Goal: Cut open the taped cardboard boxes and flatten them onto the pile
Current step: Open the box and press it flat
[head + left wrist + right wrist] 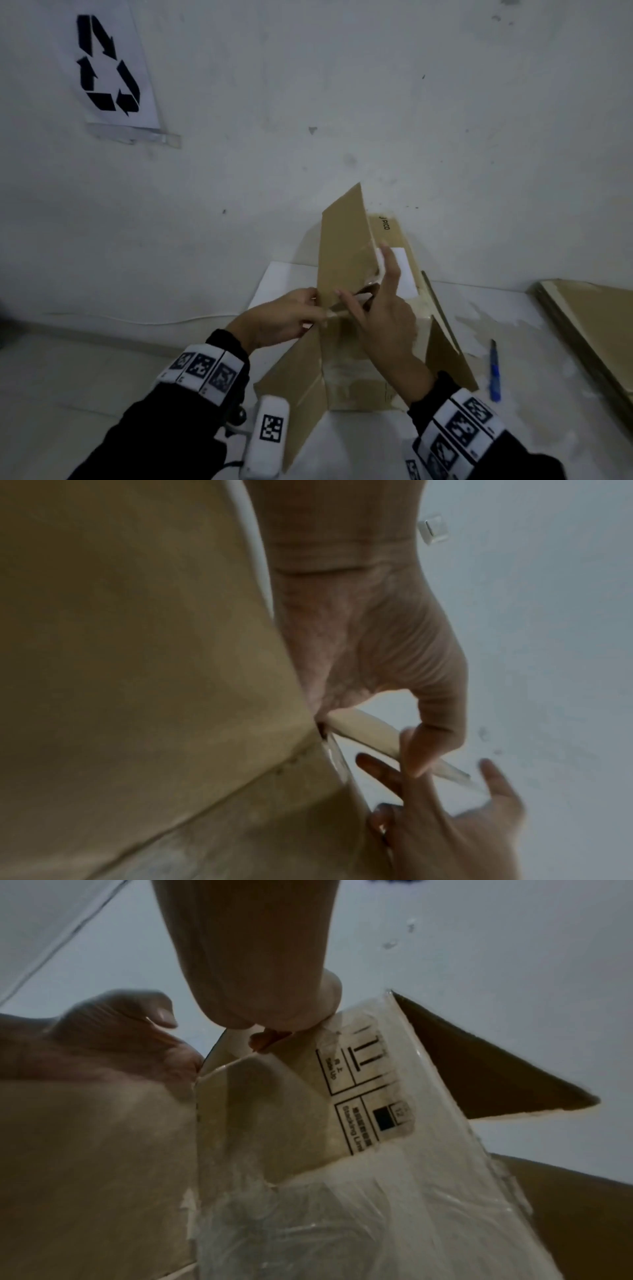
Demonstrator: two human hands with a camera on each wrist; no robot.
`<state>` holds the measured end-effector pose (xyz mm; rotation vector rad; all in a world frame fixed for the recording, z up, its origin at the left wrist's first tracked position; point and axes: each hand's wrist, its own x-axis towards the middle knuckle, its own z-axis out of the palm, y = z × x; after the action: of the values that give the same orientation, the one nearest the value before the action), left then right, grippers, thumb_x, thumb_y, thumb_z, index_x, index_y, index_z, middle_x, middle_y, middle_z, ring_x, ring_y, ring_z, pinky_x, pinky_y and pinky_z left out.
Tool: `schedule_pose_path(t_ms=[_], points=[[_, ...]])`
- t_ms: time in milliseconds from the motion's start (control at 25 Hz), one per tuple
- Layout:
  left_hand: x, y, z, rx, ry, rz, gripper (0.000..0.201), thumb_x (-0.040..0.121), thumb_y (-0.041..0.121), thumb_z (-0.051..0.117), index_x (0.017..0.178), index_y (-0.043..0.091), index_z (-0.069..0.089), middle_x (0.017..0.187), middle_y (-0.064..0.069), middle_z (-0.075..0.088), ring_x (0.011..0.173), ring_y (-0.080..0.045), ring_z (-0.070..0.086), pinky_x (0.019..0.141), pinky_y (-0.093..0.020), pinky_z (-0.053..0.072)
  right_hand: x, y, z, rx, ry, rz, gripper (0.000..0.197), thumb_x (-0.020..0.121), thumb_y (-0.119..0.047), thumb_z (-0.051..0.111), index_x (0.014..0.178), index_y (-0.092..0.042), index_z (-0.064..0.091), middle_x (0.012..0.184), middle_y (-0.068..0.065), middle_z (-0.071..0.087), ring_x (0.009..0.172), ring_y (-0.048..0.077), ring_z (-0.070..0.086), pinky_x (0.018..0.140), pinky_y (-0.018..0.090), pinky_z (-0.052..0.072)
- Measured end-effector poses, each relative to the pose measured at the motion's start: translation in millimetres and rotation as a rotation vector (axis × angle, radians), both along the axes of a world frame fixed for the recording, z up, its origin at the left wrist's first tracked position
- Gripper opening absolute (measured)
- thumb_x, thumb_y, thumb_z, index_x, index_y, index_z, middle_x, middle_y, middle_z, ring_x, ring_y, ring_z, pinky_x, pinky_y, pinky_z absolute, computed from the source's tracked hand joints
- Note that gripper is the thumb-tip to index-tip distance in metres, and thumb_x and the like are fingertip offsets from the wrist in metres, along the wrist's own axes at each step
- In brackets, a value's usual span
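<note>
while my left hand (pixel 279 320) pinches the tape strip (pixel 373 737) and my right hand (pixel 383 305), fingers spread, steadies the open cardboard box (pixel 356 342) on the floor, tape may tear short, leaving flaps joined.

— What's behind?
— A scuffed white wall (pixel 342 85) bearing a taped recycling sign (pixel 111 65), dimly lit.
— And below?
— A pale floor (pixel 68 370), a thin cable (pixel 137 319) along the wall's foot.
</note>
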<state>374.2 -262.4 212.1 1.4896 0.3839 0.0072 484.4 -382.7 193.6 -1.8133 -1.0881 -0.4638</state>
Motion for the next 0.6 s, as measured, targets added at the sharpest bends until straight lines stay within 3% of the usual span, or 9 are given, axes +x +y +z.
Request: schedule_pose_path(t_ms=[80, 160, 200, 280, 360, 400, 480, 560, 600], points=[[10.0, -10.2, 5.3, 0.149, 0.031, 0.023, 0.102, 0.076, 0.012, 0.077, 0.150, 0.021, 0.008, 0.133, 0.004, 0.049, 0.119, -0.015, 0.049, 0.091, -0.024, 0.047, 4.4, -1.0, -3.7, -0.089, 0.172, 0.072, 0.080, 0.080, -0.058, 0.051, 0.141, -0.027, 0.009, 0.054, -0.019, 0.050, 0.043, -0.002, 0.052, 0.041, 0.010, 0.036], [20.0, -18.1, 0.1, 0.451, 0.092, 0.018, 0.113, 0.083, 0.038, 0.070, 0.147, 0.029, -0.021, 0.148, 0.002, 0.034, 0.125, -0.011, 0.043, 0.097, -0.023, 0.042, 13.2, -8.9, -7.5, -0.161, 0.242, 0.147, 0.068, 0.085, -0.064, 0.040, 0.139, -0.025, 0.028, 0.076, -0.010, 0.066, 0.062, 0.002, 0.061, 0.051, 0.013, 0.042], [23.4, -21.2, -4.9, 0.566, 0.101, 0.053, 0.101, 0.087, 0.050, 0.059, 0.148, 0.031, -0.020, 0.149, -0.001, 0.036, 0.125, -0.015, 0.047, 0.096, -0.025, 0.041, 14.0, -18.7, -9.5, -0.119, 0.270, 0.177, 0.058, 0.089, -0.061, 0.039, 0.135, -0.026, 0.038, 0.085, -0.010, 0.068, 0.070, 0.002, 0.063, 0.057, 0.012, 0.045], [26.1, -23.5, -10.1, 0.738, 0.091, 0.230, 0.072, 0.096, 0.054, 0.034, 0.151, 0.031, -0.006, 0.137, -0.005, 0.053, 0.111, -0.023, 0.060, 0.092, -0.029, 0.046, 16.1, -40.6, -18.0, 0.040, 0.263, 0.092, 0.037, 0.095, -0.049, 0.042, 0.121, -0.025, 0.051, 0.095, -0.012, 0.062, 0.085, 0.001, 0.060, 0.070, 0.012, 0.046], [25.8, -20.1, -13.5, 0.914, 0.095, 0.405, 0.056, 0.101, 0.046, 0.023, 0.152, 0.029, 0.006, 0.117, -0.009, 0.064, 0.094, -0.026, 0.065, 0.086, -0.034, 0.052, 23.3, -61.6, -34.8, 0.143, 0.191, -0.295, 0.032, 0.091, -0.040, 0.050, 0.111, -0.016, 0.057, 0.103, 0.002, 0.057, 0.097, 0.017, 0.055, 0.080, 0.024, 0.039], [24.3, -18.7, -15.2, 0.948, 0.101, 0.446, 0.053, 0.102, 0.042, 0.023, 0.152, 0.028, 0.009, 0.113, -0.011, 0.065, 0.092, -0.027, 0.065, 0.084, -0.034, 0.052, 32.1, -69.6, -47.6, 0.131, 0.283, -0.494, 0.037, 0.088, -0.038, 0.055, 0.113, -0.011, 0.057, 0.110, 0.012, 0.055, 0.103, 0.027, 0.052, 0.085, 0.030, 0.037], [22.9, -17.7, -14.1, 0.945, 0.126, 0.463, 0.052, 0.103, 0.035, 0.025, 0.152, 0.027, 0.010, 0.112, -0.013, 0.065, 0.092, -0.029, 0.063, 0.082, -0.031, 0.048, 51.3, -78.0, -68.2, 0.088, 0.920, -0.585, 0.051, 0.086, -0.039, 0.061, 0.126, -0.009, 0.050, 0.124, 0.021, 0.050, 0.113, 0.037, 0.048, 0.095, 0.044, 0.039], [24.8, -18.4, -15.2, 0.920, 0.125, 0.427, 0.054, 0.103, 0.032, 0.027, 0.152, 0.027, 0.008, 0.100, -0.011, 0.064, 0.082, -0.026, 0.063, 0.076, -0.030, 0.049, 65.8, -83.5, -75.2, 0.254, 1.591, -0.205, 0.056, 0.085, -0.042, 0.061, 0.130, -0.011, 0.050, 0.119, 0.015, 0.059, 0.106, 0.032, 0.057, 0.092, 0.048, 0.046], [26.2, -19.1, -16.2, 0.915, 0.112, 0.407, 0.055, 0.102, 0.031, 0.028, 0.153, 0.027, 0.006, 0.095, -0.009, 0.063, 0.078, -0.025, 0.063, 0.074, -0.031, 0.052, 70.8, -86.7, -73.9, 0.395, 1.718, -0.079, 0.053, 0.084, -0.039, 0.061, 0.128, -0.010, 0.054, 0.110, 0.012, 0.065, 0.098, 0.029, 0.061, 0.085, 0.044, 0.050]])
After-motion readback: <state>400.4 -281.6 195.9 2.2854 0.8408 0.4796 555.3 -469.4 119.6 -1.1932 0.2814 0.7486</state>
